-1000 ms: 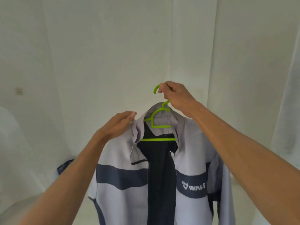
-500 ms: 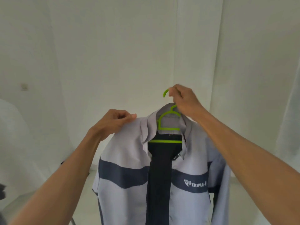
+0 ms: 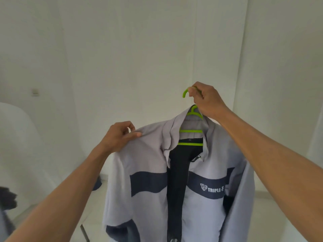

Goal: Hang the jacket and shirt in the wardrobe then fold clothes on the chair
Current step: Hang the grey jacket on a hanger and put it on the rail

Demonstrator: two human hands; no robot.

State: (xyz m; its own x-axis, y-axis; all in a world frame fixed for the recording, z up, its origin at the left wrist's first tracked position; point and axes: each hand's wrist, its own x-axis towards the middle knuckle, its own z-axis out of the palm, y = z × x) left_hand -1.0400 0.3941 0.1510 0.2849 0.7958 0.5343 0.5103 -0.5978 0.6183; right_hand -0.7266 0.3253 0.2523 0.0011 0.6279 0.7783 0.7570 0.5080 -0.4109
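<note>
White walls [image 3: 131, 49] fill the whole upper part of the view, meeting in a vertical corner line towards one o'clock. A small switch plate [image 3: 35, 92] sits on the wall out at nine o'clock.

The jacket [image 3: 148, 163] is the largest thing in front of them, hanging in the air from centre down to six o'clock. It is light grey with a dark navy band across the chest, a dark strip down the open front, and white lettering reading TRIPLE-F on the band at four o'clock. Its collar stands up around the neck of the hanger. Its lower hem runs out of view at the bottom edge.

Two bare forearms reach in from seven and four o'clock. The left hand [image 3: 120, 137] is at the jacket's shoulder, at nine o'clock from the collar, thumb and curled fingers pinching a fold of the grey fabric. The right hand [image 3: 208, 102] is higher, at one o'clock from the collar, fingers closed round the stem of the hook so that the whole garment hangs from it.

A white rounded form [image 3: 15, 137], blurred, lies at eight o'clock, with something dark at its lower edge that cannot be made out.

The green hanger [image 3: 191, 131] shows inside the collar, its hook tip curling out to the left of the right hand.
</note>
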